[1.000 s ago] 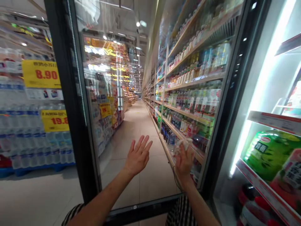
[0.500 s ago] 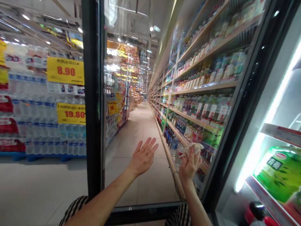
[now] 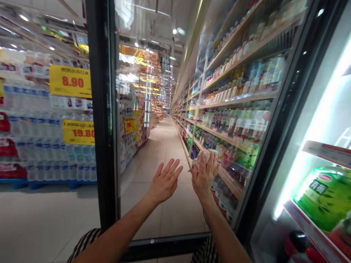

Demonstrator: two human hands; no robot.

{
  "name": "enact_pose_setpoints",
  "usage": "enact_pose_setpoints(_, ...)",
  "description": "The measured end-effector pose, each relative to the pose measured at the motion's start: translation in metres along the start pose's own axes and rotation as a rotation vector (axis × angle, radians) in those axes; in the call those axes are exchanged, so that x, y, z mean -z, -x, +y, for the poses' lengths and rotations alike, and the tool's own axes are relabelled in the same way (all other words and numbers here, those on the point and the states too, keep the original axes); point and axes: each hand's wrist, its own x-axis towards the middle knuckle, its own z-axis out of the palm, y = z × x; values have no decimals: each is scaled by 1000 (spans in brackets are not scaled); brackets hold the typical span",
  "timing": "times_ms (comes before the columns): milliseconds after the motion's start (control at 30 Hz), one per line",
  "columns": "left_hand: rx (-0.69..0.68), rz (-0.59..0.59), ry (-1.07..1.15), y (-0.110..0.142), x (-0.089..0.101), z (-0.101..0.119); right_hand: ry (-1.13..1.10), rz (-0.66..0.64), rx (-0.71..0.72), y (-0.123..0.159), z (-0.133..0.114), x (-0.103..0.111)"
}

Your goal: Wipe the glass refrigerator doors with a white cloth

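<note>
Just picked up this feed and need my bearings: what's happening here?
A person faces a black-framed glass door. Their right hand presses a pale cloth to the pane, in front of the reflected or seen-through drink shelves. Their left hand is held up with fingers spread, with nothing in it; it looks braced on the glass, though contact is hard to confirm. To the right is a lit shelf with a green package; on the left, stacked bottles with yellow price signs.
</note>
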Motion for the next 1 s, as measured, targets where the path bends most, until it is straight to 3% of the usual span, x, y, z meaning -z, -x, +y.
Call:
enact_pose_setpoints(67,-1,-5,2,0,0,0,-31,2,43,2,4,-3)
enact_pose_setpoints(167,12,-13,14,1,1,-1,-45,43,80,22,29,-4)
enact_pose_setpoints(333,-3,-15,18,1,2,-1,22,146,-379,38,80,-1)
enact_pose_setpoints(400,1,-18,13,1,2,-1,10,133,-430,26,88,1)
enact_pose_setpoints(533,16,-34,11,2,1,0,-16,71,-402,-14,92,6)
enact_pose_setpoints(633,14,-30,13,1,1,0,-28,102,-342,-34,82,6)
enact_pose_setpoints(733,10,-21,18,0,0,0,-89,110,-96,-21,48,1)
enact_pose_setpoints(800,7,-15,23,0,0,-1,-136,-7,142,-2,27,-3)
enact_pose_setpoints(867,6,-15,23,0,1,-2,-136,-69,294,14,26,-3)
enact_pose_setpoints(933,5,-17,19,0,1,-3,-88,-7,207,19,48,-2)
enact_pose_setpoints(1000,4,-21,20,1,2,-3,-20,122,-94,13,80,1)
